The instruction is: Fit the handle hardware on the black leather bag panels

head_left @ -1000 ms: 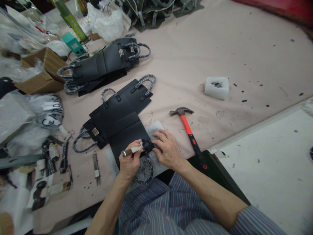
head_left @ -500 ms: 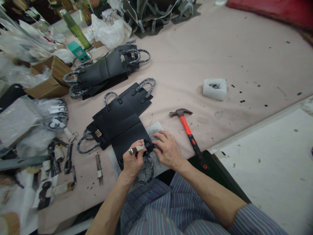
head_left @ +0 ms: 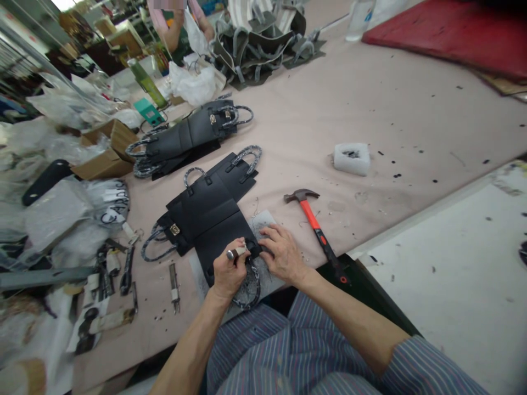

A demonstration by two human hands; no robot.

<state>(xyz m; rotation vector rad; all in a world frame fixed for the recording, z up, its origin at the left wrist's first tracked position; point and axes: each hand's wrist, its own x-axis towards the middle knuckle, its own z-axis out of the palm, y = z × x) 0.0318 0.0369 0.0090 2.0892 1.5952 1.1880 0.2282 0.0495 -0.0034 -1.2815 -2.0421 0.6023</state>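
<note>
My left hand [head_left: 227,270] is closed around a short metal punch tool [head_left: 235,253], its tip set on the near edge of a flat black leather bag piece [head_left: 224,236]. My right hand [head_left: 281,253] lies beside it, fingers pressed flat on the same black piece, which rests on a scuffed grey pad [head_left: 263,224]. A wrapped bag handle [head_left: 249,285] curves under my left wrist. More black bag panels [head_left: 208,200] with handles spread out just beyond.
A hammer with an orange grip [head_left: 313,222] lies right of my right hand. A white block [head_left: 351,158] sits farther right. A second stack of black bags [head_left: 189,134], cardboard boxes [head_left: 107,148], plastic bags and small tools [head_left: 123,269] crowd the left. Another person stands at the far end.
My left hand has tilted the punch more upright on the black piece. The camera has tipped up, showing more of the far table. My right hand has stayed put.
</note>
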